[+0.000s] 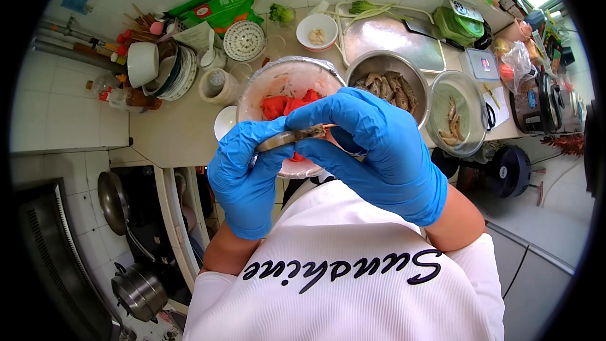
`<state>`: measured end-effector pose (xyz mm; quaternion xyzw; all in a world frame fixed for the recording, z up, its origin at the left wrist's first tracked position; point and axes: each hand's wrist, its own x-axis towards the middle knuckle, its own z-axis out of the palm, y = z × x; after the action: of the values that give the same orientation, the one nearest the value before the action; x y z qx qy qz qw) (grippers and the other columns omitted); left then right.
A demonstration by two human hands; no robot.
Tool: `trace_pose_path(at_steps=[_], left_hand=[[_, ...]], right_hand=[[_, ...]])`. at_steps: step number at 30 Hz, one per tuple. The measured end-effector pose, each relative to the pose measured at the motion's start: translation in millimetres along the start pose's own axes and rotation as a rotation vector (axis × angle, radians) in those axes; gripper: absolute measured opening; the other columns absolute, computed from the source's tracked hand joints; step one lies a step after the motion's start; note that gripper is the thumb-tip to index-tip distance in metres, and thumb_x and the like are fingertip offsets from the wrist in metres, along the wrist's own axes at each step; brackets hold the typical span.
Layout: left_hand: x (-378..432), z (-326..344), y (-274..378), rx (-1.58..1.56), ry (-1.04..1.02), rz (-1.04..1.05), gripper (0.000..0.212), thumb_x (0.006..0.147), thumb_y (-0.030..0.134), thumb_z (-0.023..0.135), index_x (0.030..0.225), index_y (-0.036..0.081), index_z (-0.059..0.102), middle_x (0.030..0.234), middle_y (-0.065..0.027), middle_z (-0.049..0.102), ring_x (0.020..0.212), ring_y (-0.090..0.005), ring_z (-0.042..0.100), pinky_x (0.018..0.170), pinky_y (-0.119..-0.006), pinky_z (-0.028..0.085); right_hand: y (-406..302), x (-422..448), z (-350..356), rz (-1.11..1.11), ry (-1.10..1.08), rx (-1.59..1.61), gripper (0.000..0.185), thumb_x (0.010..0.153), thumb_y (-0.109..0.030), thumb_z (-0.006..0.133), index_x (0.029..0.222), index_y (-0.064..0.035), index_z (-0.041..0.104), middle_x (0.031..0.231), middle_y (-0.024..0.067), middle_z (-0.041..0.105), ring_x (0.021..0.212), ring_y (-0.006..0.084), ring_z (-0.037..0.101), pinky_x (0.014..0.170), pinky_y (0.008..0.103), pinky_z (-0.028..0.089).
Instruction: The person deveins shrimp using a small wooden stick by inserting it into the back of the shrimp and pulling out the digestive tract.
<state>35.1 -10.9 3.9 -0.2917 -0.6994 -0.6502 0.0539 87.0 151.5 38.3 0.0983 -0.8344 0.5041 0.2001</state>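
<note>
Both of my hands wear blue disposable gloves and meet over a lined waste bin (246, 99) that holds red scraps. Between them is one raw grey shrimp (279, 140), lying roughly level. My left hand (248, 170) pinches one end between thumb and fingers. At the other end, my right hand (378, 151) grips it with thumb and fingertips. A thin tan stick (330, 125) shows by the right fingers; its full shape is hidden. Beyond my right hand stands a steel bowl (422, 76) of whole shrimp (390, 87). Right of that, a clear bowl (435, 94) holds several shrimp (452, 123) in liquid.
A metal tray (378, 31) bears green stalks and a cleaver (423, 28). Near it sit a white bowl (316, 24) with pale pieces and a plastic box (482, 64). Stacked dishes (182, 73) and a stone mortar (215, 87) stand left. A fan (506, 172) is below, right.
</note>
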Motion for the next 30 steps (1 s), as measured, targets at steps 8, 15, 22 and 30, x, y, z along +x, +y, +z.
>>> trace_pose_path(at_steps=[8, 15, 22, 30], left_hand=[[6, -3, 6, 0.184, -0.056, 0.085, 0.025, 0.078, 0.001, 0.064, 0.103, -0.001, 0.064, 0.090, -0.0099, 0.064, 0.078, -0.0176, 0.062, 0.073, -0.029, 0.050], [6, -4, 6, 0.196, -0.074, 0.083, 0.023, 0.079, 0.004, 0.064, 0.101, -0.001, 0.064, 0.092, -0.0107, 0.065, 0.079, -0.0179, 0.062, 0.074, -0.029, 0.050], [2, 4, 3, -0.139, -0.081, -0.202, 0.026, 0.092, 0.023, 0.054, 0.104, 0.001, 0.058, 0.098, -0.0038, 0.059, 0.088, -0.0109, 0.052, 0.084, -0.024, 0.041], [6, 18, 3, -0.359, 0.008, -0.356, 0.029, 0.098, 0.032, 0.038, 0.107, 0.006, 0.048, 0.092, -0.0005, 0.051, 0.086, -0.0052, 0.049, 0.080, -0.019, 0.041]], right_hand=[[-3, 1, 1, 0.030, 0.021, -0.081, 0.020, 0.073, 0.000, 0.068, 0.091, -0.0066, 0.063, 0.073, 0.0055, 0.058, 0.062, 0.0167, 0.057, 0.054, 0.0273, 0.045], [5, 2, 12, -0.093, 0.076, -0.269, 0.022, 0.068, -0.002, 0.070, 0.086, -0.0076, 0.058, 0.071, 0.0064, 0.055, 0.057, 0.0190, 0.053, 0.051, 0.0286, 0.043], [6, 3, 22, -0.037, 0.202, -0.090, 0.020, 0.069, 0.001, 0.066, 0.084, -0.0071, 0.057, 0.068, 0.0045, 0.052, 0.053, 0.0149, 0.048, 0.049, 0.0242, 0.040], [8, 2, 30, 0.135, 0.199, 0.029, 0.013, 0.074, -0.004, 0.063, 0.082, -0.0073, 0.054, 0.065, 0.0084, 0.050, 0.057, 0.0224, 0.052, 0.052, 0.0308, 0.042]])
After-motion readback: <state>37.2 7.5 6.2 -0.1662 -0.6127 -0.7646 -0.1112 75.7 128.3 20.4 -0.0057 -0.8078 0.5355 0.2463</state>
